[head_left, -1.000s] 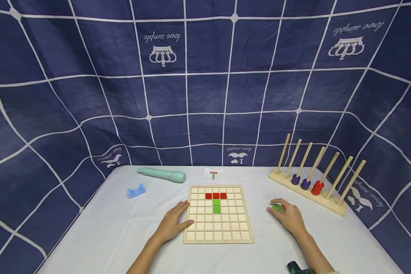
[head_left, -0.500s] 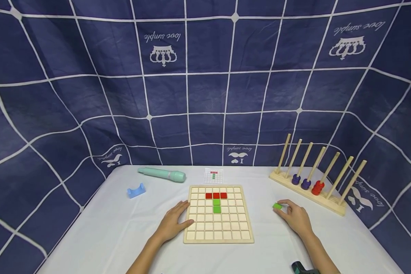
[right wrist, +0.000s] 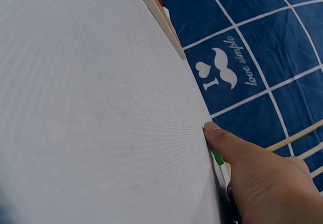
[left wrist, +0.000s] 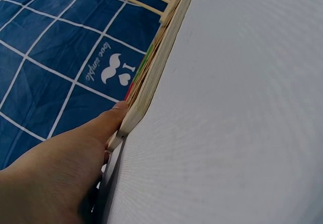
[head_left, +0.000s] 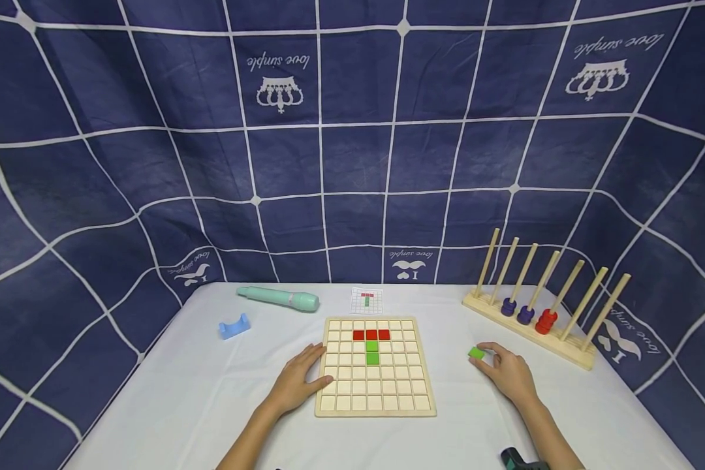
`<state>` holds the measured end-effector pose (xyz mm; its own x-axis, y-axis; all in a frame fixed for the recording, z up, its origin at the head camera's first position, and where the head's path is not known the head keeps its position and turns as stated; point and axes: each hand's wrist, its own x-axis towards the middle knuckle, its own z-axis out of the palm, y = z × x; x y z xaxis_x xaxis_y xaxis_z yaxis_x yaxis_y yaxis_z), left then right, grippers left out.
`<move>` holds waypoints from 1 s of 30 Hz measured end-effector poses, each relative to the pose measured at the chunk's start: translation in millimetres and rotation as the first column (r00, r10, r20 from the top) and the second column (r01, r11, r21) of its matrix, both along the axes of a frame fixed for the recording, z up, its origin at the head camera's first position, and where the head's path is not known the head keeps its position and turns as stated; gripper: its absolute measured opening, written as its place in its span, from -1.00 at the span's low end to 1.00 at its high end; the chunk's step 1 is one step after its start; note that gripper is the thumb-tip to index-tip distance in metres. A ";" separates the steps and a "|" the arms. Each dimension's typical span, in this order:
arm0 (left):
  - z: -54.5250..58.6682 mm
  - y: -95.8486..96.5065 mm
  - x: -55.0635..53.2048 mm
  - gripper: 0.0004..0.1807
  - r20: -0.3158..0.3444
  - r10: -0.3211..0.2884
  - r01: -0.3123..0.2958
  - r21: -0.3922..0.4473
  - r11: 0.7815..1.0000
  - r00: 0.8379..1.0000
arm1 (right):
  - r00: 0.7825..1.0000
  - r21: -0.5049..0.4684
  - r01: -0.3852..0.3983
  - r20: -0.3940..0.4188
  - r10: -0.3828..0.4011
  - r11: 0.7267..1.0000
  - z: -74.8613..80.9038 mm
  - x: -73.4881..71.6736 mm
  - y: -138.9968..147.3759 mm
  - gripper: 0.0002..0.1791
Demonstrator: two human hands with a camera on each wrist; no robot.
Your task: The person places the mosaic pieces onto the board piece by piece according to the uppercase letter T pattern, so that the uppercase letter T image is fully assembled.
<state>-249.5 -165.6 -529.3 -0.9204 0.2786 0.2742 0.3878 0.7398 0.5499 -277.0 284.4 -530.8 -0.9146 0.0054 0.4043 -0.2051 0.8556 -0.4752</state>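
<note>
A square wooden grid board [head_left: 375,405] lies in the middle of the white table. Three red tiles [head_left: 371,335] form a row in it, with two green tiles [head_left: 373,358] below the middle one. My left hand [head_left: 296,382] rests at the board's left edge, fingers extended and thumb over the near-left rim; the left wrist view shows the thumb [left wrist: 103,125] against the edge. Right of the board, my right hand [head_left: 505,372] holds a loose green tile [head_left: 476,353] between thumb and fingers, low over the cloth. In the right wrist view the thumb mostly hides that tile [right wrist: 217,156].
Behind the board lies a small pattern card [head_left: 367,301]. A mint-green microphone-like object [head_left: 279,298] and a light-blue cradle-shaped piece [head_left: 234,327] are at back left. A wooden peg rack [head_left: 529,329] with purple and red beads stands at right. A dark-blue curtain [head_left: 352,156] surrounds the table.
My right hand has shifted slightly right and back toward my body, and more of the green tile shows at its fingertips. The left hand has kept its place at the board.
</note>
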 end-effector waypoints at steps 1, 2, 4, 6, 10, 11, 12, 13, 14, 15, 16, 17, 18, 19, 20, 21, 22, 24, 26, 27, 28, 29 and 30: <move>0.1 0.1 0.2 -0.23 0.001 0.000 0.000 0.001 1.000 1.000 | 1.000 0.000 0.000 0.008 0.000 1.000 0.4 0.2 0.0 -0.52; 0.1 0.1 0.3 -0.23 0.001 0.000 0.000 0.001 1.000 1.000 | 1.000 0.003 0.002 0.015 -0.002 1.000 0.8 0.2 0.0 -0.52; -0.1 0.2 0.3 -0.23 0.001 0.000 0.000 0.004 1.000 1.000 | 1.000 0.006 0.006 0.022 -0.006 1.000 1.3 0.2 0.2 -0.52; -0.4 0.2 0.2 -0.23 0.001 0.001 -0.001 0.004 1.000 1.000 | 1.000 0.008 0.008 0.027 -0.008 1.000 1.4 0.1 0.3 -0.53; -1.1 0.1 -0.1 -0.23 -0.005 0.003 -0.003 0.000 1.000 1.000 | 1.000 0.011 0.008 0.017 -0.008 1.000 0.7 -0.3 0.2 -0.56; -1.4 0.0 -0.3 -0.23 -0.008 0.004 -0.004 -0.002 1.000 1.000 | 1.000 0.007 0.006 0.016 -0.006 1.000 0.6 -0.4 0.2 -0.57; -1.3 0.0 -0.1 -0.23 -0.007 0.005 -0.005 -0.002 1.000 1.000 | 1.000 0.003 0.003 0.014 -0.003 1.000 0.5 -0.4 0.1 -0.58; -1.2 -0.1 -0.1 -0.23 -0.007 0.005 -0.005 -0.002 1.000 1.000 | 1.000 -0.001 0.001 0.013 -0.001 1.000 0.4 -0.6 0.0 -0.59; -1.0 -0.2 0.1 -0.24 -0.006 0.005 -0.006 -0.003 1.000 1.000 | 1.000 -0.005 -0.003 0.011 0.003 1.000 0.6 -0.3 -0.1 -0.60; -1.0 -0.2 0.1 -0.24 -0.006 0.006 -0.006 -0.003 1.000 1.000 | 1.000 -0.010 -0.005 0.010 0.005 1.000 0.7 -0.4 -0.2 -0.61; -1.1 -0.3 0.1 -0.24 -0.005 0.006 -0.006 -0.003 1.000 1.000 | 1.000 -0.011 -0.006 0.011 0.006 1.000 0.6 -0.6 -0.1 -0.61; -1.0 -0.3 0.3 -0.24 -0.004 0.006 -0.006 -0.004 1.000 1.000 | 1.000 -0.011 -0.007 0.010 0.007 1.000 0.5 -0.7 -0.2 -0.61; -1.0 -0.4 0.4 -0.24 -0.001 0.006 -0.006 -0.003 1.000 1.000 | 1.000 -0.010 -0.006 0.008 0.006 1.000 0.4 -0.8 -0.1 -0.61; -1.2 -0.5 0.2 -0.24 -0.002 0.006 -0.006 -0.006 1.000 1.000 | 1.000 -0.009 -0.007 0.008 0.007 1.000 0.2 -1.0 -0.1 -0.61; -1.1 -0.5 0.3 -0.24 -0.001 0.006 -0.006 -0.007 1.000 1.000 | 1.000 -0.007 -0.006 0.005 0.006 1.000 0.0 -1.0 0.0 -0.61; -1.4 -0.5 0.1 -0.24 -0.002 0.006 -0.006 -0.009 1.000 1.000 | 1.000 -0.007 -0.005 0.004 0.005 1.000 -0.3 -1.4 0.1 -0.62; -1.3 -0.5 0.0 -0.24 -0.001 0.006 -0.006 -0.008 1.000 1.000 | 1.000 -0.007 -0.004 0.003 0.004 1.000 -0.5 -1.4 0.1 -0.62; -1.2 -0.3 -0.3 -0.23 -0.001 0.004 -0.004 -0.008 1.000 1.000 | 1.000 -0.009 -0.006 0.001 0.006 1.000 -0.6 -1.3 0.2 -0.63; -1.4 -0.9 -0.3 -0.23 -0.004 0.005 -0.005 -0.007 1.000 1.000 | 1.000 -0.010 -0.011 -0.001 0.011 1.000 -0.1 -1.9 -0.8 -0.63; -1.4 -1.0 -0.4 -0.23 -0.006 0.004 -0.004 -0.008 1.000 1.000 | 1.000 -0.013 -0.013 0.000 0.013 1.000 0.1 -2.1 -1.4 -0.63; -1.1 -1.2 -0.4 -0.23 -0.005 0.002 -0.002 -0.007 1.000 1.000 | 1.000 -0.016 -0.017 0.001 0.017 1.000 0.4 -2.2 -2.0 -0.63; -1.1 -1.2 -0.5 -0.23 -0.007 0.000 0.000 -0.008 1.000 1.000 | 1.000 -0.019 -0.019 0.002 0.019 1.000 0.5 -2.3 -2.7 -0.63; -1.0 -1.3 -0.6 -0.23 -0.008 -0.002 0.002 -0.010 1.000 1.000 | 1.000 -0.024 -0.021 0.003 0.021 0.999 0.7 -2.2 -3.7 -0.63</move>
